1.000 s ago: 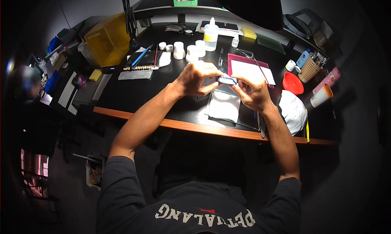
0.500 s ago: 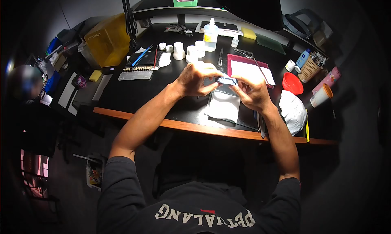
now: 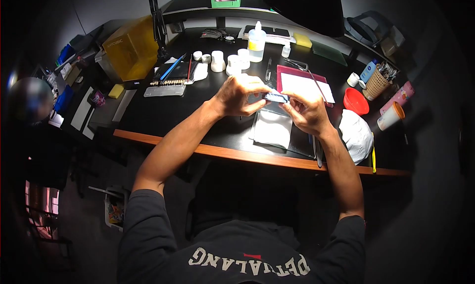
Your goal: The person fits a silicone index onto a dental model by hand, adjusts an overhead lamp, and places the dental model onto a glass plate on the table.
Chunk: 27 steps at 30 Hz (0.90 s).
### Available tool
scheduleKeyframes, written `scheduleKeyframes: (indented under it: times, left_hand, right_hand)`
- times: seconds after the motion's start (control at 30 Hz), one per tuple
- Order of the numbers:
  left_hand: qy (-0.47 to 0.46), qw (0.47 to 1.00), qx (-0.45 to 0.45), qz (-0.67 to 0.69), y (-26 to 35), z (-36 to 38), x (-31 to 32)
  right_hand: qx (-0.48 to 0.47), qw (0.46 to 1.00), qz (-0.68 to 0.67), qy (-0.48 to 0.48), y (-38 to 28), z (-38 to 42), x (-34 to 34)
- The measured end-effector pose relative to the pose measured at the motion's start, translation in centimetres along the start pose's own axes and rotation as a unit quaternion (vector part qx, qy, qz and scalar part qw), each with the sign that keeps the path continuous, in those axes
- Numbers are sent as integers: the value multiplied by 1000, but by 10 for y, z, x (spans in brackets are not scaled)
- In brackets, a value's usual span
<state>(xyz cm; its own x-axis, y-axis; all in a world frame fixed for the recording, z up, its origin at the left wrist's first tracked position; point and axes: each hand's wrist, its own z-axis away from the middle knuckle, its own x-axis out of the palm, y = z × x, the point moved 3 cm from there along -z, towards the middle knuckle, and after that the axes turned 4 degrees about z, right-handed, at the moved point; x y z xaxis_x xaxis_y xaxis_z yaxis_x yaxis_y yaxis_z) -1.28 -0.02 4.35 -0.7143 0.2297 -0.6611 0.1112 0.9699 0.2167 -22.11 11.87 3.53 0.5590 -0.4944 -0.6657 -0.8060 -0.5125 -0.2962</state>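
Between my two hands is a small flat blue-grey piece (image 3: 277,98), held up above the desk; its exact kind is too small to make out. My left hand (image 3: 241,95) pinches its left end between thumb and fingers. On its right end my right hand (image 3: 306,108) has the same kind of pinch, thumb below and fingers above. Beneath the hands lies a folded white cloth or tissue pad (image 3: 273,130) on the black desk. Just beyond the right hand, a white sheet rests on a dark pink tray (image 3: 283,75).
White jars (image 3: 217,62) and a clear bottle (image 3: 256,44) stand behind my hands. A black lamp head (image 3: 304,9) hangs above. To the right are a red bowl (image 3: 355,101), a crumpled white bag (image 3: 355,134) and a woven basket (image 3: 376,84). An orange-covered box (image 3: 129,49) is left.
The blue-grey piece has tilted very slightly between my fingers. Both hands stay in nearly the same place, and the things on the desk have not moved.
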Motion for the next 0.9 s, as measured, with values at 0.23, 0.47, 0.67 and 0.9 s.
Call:
scheduleKeyframes:
  times: [0.23,0.47,0.67,0.9]
  left_hand:
    - [5,1000,6,4,1,-2,-1]
    - [-1,1000,2,1,3,-2,-1]
    - [-3,1000,1,5,0,-1,0]
    - [2,1000,6,6,0,-1,0]
  right_hand:
    - [-3,1000,2,1,-1,-1,-1]
    - [-5,1000,3,-2,-1,-2,-1]
    - [-1,1000,6,-1,-1,-1,-1]
    - [-2,1000,7,-6,-1,-2,-1]
